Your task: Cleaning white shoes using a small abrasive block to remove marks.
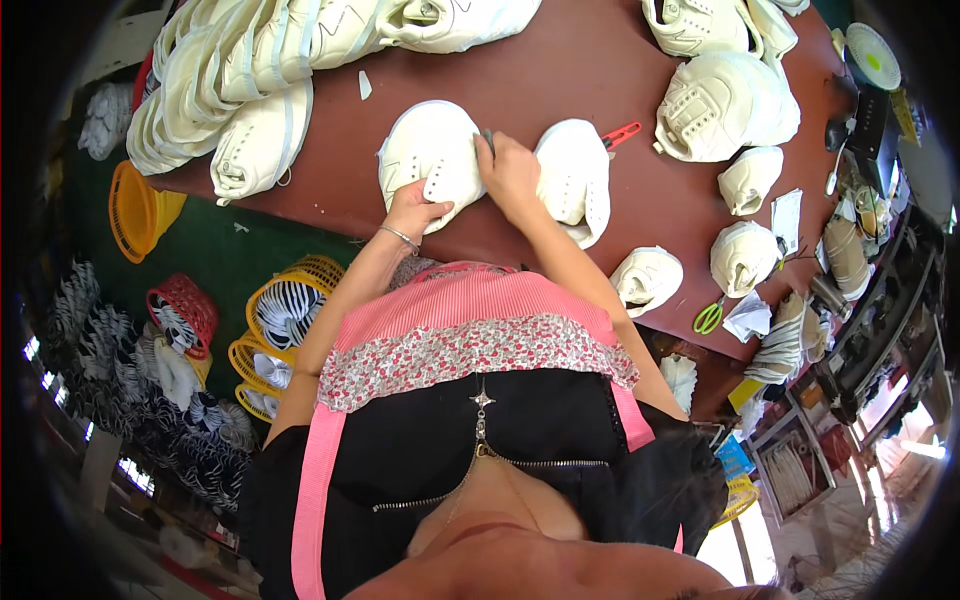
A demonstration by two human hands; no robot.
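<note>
On the brown-red table lies a cream-white shoe upper (430, 150) with a row of lace holes. My left hand (412, 210) grips its near edge, the thumb on top. Beside its right edge, my right hand (510, 178) is closed, with a small dark piece showing at the fingertips; its kind is too small to tell. A second cream-white upper (575, 180) rests just right of my right hand. Behind that one, a red-handled cutter (622, 135) lies partly covered.
Stacked uppers (240, 60) fill the far left, with another pile (715, 105) at the far right. Green-handled scissors (708, 318) lie near the right edge. Yellow baskets (290, 290) stand on the floor at left. A small fan (873, 57) is at the far right.
</note>
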